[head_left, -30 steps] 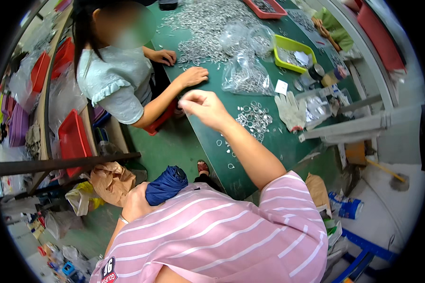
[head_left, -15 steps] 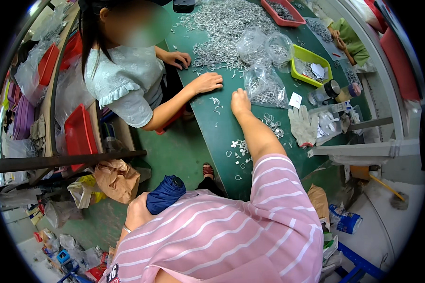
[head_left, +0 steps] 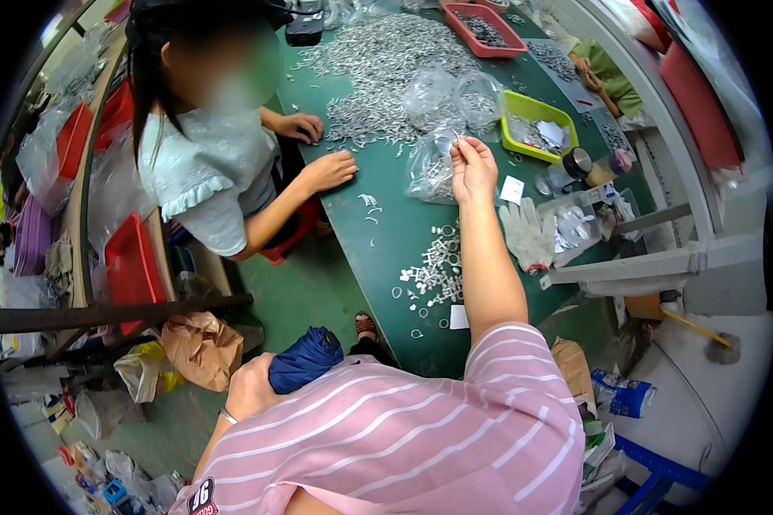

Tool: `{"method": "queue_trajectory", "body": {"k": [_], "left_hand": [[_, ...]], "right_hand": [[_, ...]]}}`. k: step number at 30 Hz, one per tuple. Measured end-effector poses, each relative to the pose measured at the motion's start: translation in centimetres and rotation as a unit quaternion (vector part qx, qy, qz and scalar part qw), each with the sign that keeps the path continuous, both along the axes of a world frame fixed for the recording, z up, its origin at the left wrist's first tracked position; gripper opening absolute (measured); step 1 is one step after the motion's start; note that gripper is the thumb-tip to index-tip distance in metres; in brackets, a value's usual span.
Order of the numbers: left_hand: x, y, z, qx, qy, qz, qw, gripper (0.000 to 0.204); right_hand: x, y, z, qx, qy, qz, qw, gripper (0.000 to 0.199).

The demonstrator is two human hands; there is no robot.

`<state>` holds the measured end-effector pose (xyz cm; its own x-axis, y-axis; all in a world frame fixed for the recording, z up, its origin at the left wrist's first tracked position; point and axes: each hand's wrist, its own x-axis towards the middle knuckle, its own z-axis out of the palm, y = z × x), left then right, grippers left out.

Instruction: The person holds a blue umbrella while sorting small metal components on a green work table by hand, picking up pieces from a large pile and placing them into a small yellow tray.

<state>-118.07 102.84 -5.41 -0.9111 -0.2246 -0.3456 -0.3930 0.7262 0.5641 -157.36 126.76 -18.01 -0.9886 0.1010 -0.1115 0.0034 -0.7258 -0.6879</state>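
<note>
My left hand [head_left: 251, 386] is wrapped round a navy blue folded umbrella [head_left: 306, 359] beside my body, short of the table. Out over the table, my right hand [head_left: 475, 172] is raised, thumb and fingertips pinched on a small, bright silvery piece whose exact shape is unclear. Behind that hand lies a clear plastic bag [head_left: 428, 176] with silvery metal parts in it, partly hidden by the hand. Nearer me, a loose group of small metal parts and rings [head_left: 438, 270] is spread on the green table [head_left: 365, 283], partly covered by my right forearm.
A large heap of metal pieces [head_left: 386, 64] covers the far table. A co-worker's hands [head_left: 331, 170] rest at the left edge. A yellow-green basket [head_left: 511, 137], a red tray [head_left: 505, 50], a jar [head_left: 563, 172] and a white glove [head_left: 526, 236] stand or lie to the right.
My right hand has lifted from the table beside the plastic bag and moved right, now pinching upward. A white slip shows beside my forearm. The left hand keeps its hold; the view has shifted slightly.
</note>
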Motion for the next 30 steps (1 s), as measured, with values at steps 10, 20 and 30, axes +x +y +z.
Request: {"method": "queue_trajectory", "body": {"k": [10, 20, 30], "left_hand": [[-0.7, 0.6, 0.5, -0.003, 0.016, -0.033, 0.999, 0.049], [1.1, 0.5, 0.5, 0.007, 0.035, 0.036, 0.999, 0.045], [2.5, -0.1, 0.1, -0.001, 0.040, 0.034, 0.999, 0.045]], "right_hand": [[-0.7, 0.4, -1.9, -0.028, -0.049, 0.030, 0.998, 0.014], [-0.3, -6.9, -9.5, 0.199, -0.241, 0.083, 0.946, 0.011], [1.0, -6.0, -7.7, 0.122, -0.281, 0.063, 0.950, 0.011]]}}
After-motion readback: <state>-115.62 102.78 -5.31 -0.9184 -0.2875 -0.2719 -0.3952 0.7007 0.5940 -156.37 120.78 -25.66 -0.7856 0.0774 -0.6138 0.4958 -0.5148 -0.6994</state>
